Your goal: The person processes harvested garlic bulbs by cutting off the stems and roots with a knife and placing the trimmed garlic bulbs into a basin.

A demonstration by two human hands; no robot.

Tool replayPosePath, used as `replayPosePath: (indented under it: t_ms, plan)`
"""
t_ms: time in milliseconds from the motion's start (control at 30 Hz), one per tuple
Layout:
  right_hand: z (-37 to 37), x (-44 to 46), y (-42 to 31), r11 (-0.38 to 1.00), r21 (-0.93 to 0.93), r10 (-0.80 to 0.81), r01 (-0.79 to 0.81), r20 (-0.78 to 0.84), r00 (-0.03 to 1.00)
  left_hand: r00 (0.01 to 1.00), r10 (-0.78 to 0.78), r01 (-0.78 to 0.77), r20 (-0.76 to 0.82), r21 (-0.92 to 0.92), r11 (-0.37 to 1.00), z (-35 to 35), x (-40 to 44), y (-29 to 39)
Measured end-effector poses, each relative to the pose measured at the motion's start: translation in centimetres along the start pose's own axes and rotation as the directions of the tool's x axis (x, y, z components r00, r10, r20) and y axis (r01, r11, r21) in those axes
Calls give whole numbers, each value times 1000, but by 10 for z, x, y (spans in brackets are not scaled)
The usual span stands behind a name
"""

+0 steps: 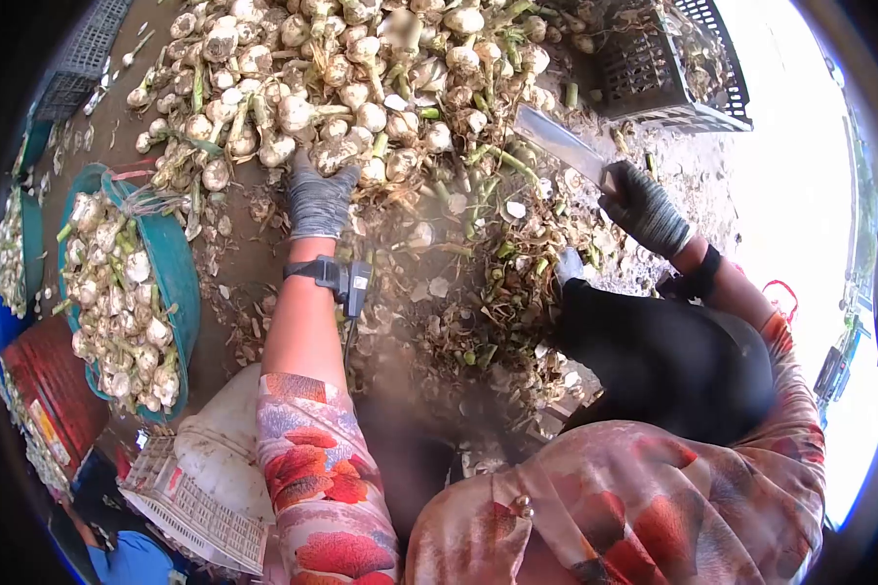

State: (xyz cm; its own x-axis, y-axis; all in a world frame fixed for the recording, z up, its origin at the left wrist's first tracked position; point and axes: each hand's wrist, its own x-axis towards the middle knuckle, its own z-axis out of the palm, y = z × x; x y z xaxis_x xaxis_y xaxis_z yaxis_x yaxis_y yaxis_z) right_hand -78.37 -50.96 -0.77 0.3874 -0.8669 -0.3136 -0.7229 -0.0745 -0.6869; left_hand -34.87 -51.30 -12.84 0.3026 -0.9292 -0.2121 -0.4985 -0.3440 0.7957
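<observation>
My left hand (320,200), in a grey knitted glove, is at the near edge of a large heap of garlic (361,68). Its thumb and fingers close around a dirty garlic bulb (336,154), and the fingertips are partly hidden by it. On the other side, my right hand (646,207), gloved the same way, grips a knife (561,142) by its handle. The wide, flat blade points up and left toward the heap, apart from the bulbs. Cut stalks and dry skins (502,302) cover the ground between my hands and my legs.
A teal tub (187,283) full of trimmed garlic stands at left, with a red bucket (54,375) behind it. A black plastic crate (688,112) holding scraps is at upper right. A white crate (200,517) lies at lower left, near a person in blue (132,561).
</observation>
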Motion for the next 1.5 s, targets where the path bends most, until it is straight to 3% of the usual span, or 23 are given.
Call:
replayPosePath:
  t_ms: [167,267,333,367,400,433,467,633,767,933,1000,1067,1100,1133,1167,1200,1233,1267,1333,1400,1433,1467,1500]
  plan:
    - [12,16,-64,894,347,-313,283,35,949,995,45,9,84,-557,831,-20,-115,39]
    - [5,17,-119,925,-41,-365,377,166,916,998,-32,67,61,-748,660,-18,-163,65]
    - [10,15,-145,894,-228,-327,387,259,909,999,-21,49,48,-701,711,-14,-175,78]
    - [14,12,-148,850,-249,-397,464,275,876,993,14,56,116,-581,812,-12,-176,80]
    - [18,11,-150,835,-249,-405,491,325,854,931,327,-336,161,33,941,-11,-174,69]
    - [24,12,-145,804,-197,-482,562,338,808,773,605,-577,190,608,545,-11,-172,60]
    - [31,12,-140,769,-141,-552,623,345,759,763,612,-586,208,625,517,-10,-175,58]
    - [42,16,-122,775,-234,-459,587,430,778,941,227,-238,253,15,971,-2,-186,55]
    - [51,20,-94,765,-78,-573,639,370,732,931,164,-147,327,-75,986,1,-187,58]
    - [45,27,-76,765,-233,-500,600,372,782,912,161,-134,376,-97,986,13,-183,81]
    - [51,43,-48,818,-274,-436,506,279,856,932,164,-105,324,-193,976,20,-188,122]
    - [42,85,15,977,-212,44,21,297,954,942,158,39,295,-566,824,19,-204,174]
    - [33,73,6,961,-254,-60,107,184,981,941,167,63,294,-637,768,19,-207,187]
    - [23,61,-4,932,-311,-173,189,78,982,900,393,-315,190,-342,886,22,-205,188]
    - [30,56,-2,945,14,-326,326,28,945,939,277,-187,203,-376,908,27,-200,173]
    - [32,46,-20,965,264,-58,-10,250,967,961,168,-70,218,-398,915,29,-192,159]
    - [39,38,-34,894,436,-199,101,187,962,969,230,-182,87,-372,910,36,-189,166]
    - [35,30,-49,858,512,-168,-27,331,929,971,226,-183,80,-365,913,36,-184,169]
    - [31,21,-68,820,490,-67,-294,594,802,790,612,-600,33,246,761,39,-172,176]
    - [35,21,-78,923,380,-145,-54,475,868,763,644,-608,-62,271,746,38,-175,175]
    - [40,23,-75,871,488,-261,53,370,891,862,506,-496,-19,-229,837,35,-177,166]
    - [44,25,-73,802,574,-371,168,257,892,914,392,-233,101,-661,713,30,-178,162]
    - [48,27,-71,806,509,-443,301,182,878,915,359,-64,182,-814,577,31,-181,159]
